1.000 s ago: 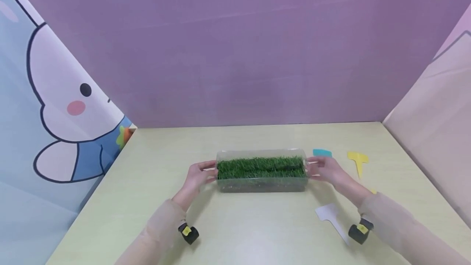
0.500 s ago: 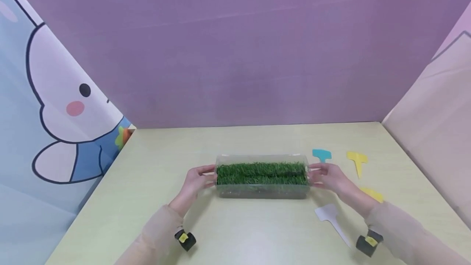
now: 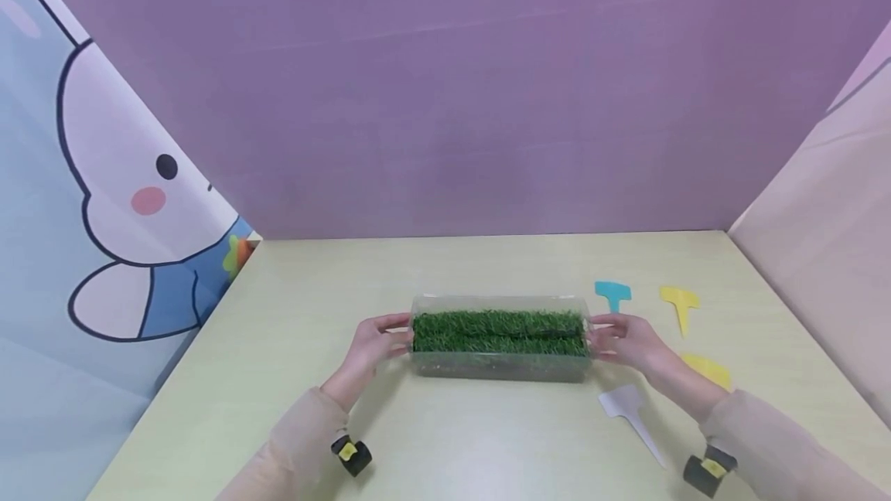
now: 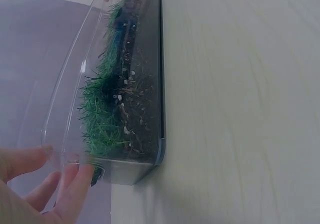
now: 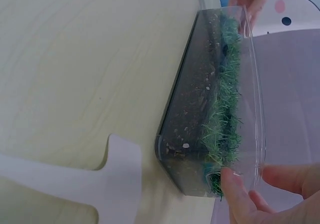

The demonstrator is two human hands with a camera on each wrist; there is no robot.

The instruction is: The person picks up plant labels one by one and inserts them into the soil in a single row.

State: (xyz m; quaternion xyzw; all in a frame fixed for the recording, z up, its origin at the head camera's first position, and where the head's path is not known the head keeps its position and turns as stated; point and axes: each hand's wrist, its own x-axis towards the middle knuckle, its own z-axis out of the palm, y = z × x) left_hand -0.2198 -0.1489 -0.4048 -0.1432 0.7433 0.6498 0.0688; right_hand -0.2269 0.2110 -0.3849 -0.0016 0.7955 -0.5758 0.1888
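Clear planter box (image 3: pixel 500 339) of grass and soil, resting mid-worktop (image 3: pixel 445 431); each short end is pinched by the left hand (image 3: pixel 372 342) and right hand (image 3: pixel 626 339), keeping it level and steady.

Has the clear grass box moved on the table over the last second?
Yes. The clear grass box has slid toward the person, uncovering the blue plant tag behind it.
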